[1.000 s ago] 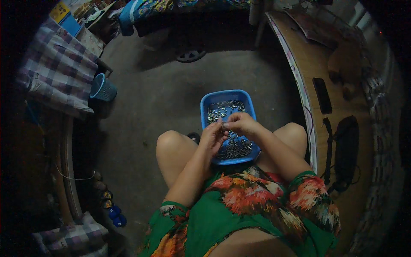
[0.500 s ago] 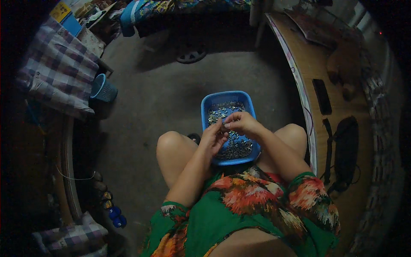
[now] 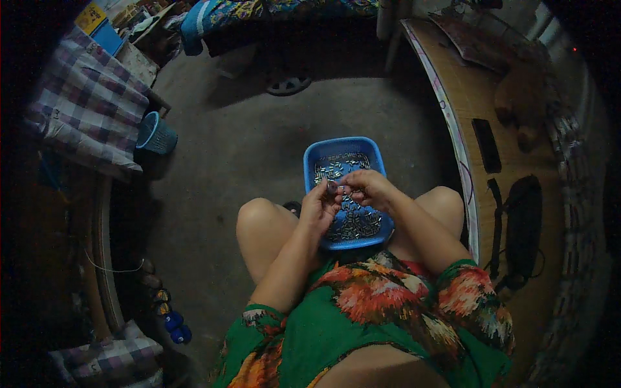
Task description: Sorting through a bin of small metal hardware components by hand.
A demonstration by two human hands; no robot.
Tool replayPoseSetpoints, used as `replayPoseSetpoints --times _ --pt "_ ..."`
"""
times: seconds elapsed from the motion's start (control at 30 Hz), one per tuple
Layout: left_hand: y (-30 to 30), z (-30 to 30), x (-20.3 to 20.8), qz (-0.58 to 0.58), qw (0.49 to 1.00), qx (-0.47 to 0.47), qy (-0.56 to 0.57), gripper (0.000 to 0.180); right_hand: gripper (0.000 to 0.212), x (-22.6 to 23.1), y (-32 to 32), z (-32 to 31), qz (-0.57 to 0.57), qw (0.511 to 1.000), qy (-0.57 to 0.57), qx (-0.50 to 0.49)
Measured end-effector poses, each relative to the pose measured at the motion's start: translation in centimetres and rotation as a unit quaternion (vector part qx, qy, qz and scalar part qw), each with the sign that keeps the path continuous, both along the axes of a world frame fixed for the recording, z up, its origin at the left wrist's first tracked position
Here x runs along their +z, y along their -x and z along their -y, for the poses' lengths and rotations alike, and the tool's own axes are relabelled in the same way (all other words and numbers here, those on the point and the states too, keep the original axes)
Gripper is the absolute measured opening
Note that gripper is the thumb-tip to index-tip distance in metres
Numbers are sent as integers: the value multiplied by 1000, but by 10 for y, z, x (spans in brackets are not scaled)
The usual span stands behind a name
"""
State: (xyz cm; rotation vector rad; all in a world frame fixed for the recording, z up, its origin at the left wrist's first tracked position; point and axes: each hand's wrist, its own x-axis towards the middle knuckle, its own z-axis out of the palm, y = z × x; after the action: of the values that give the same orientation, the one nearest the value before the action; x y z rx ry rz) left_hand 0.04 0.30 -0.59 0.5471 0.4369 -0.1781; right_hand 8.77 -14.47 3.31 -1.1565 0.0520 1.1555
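Note:
A blue plastic basket (image 3: 309, 169) sits between my knees, with many small shiny metal cylinders (image 3: 356, 227) spread over its bottom. Above its middle, my left hand (image 3: 318, 208) is closed, thumb and fingers pinching a small dark round piece (image 3: 332, 187). My right hand (image 3: 370, 188) comes in from the right, its thumb and forefinger pinched together close to that piece. Something tiny and bright shows at the right fingertips, too small to name. Both hands hide part of the metal cylinders beneath them.
On the right stands a long wooden bench or bed board (image 3: 475, 213) bearing a dark phone-like slab (image 3: 486, 145) and a black bag (image 3: 522, 220). A blue bin (image 3: 155, 134) is at the left, near a checked cloth (image 3: 90, 103). A wheel-like base (image 3: 288, 86) lies ahead.
My fingertips have drawn slightly apart, and the dark round piece in my left hand now shows more plainly. The basket stays in place.

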Motion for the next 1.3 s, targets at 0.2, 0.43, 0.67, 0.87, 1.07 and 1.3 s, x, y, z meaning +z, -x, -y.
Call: replayPoseSetpoints --times 0.2,0.43,0.67,0.87,1.07,1.3 --pt "1 -1 -5 -27 999 -16 26 34 18 0 3 0 23 1000 -5 21" --pt "1 0 -3 -58 998 -11 5 34 17 4 3 -1 -26 999 -33 -10" --pt "1 1 0 -55 998 -10 7 33 22 4 4 0 -18 999 -38 -14" --pt "0 2 -4 -44 999 0 1 33 21 1 1 1 -21 998 -65 5" --pt "-1 4 -2 -40 999 1 5 33 16 -3 4 -2 -7 999 -31 -40" --pt "0 2 -7 -22 1000 -6 5 33 13 -6 3 -1 9 1000 -18 3"
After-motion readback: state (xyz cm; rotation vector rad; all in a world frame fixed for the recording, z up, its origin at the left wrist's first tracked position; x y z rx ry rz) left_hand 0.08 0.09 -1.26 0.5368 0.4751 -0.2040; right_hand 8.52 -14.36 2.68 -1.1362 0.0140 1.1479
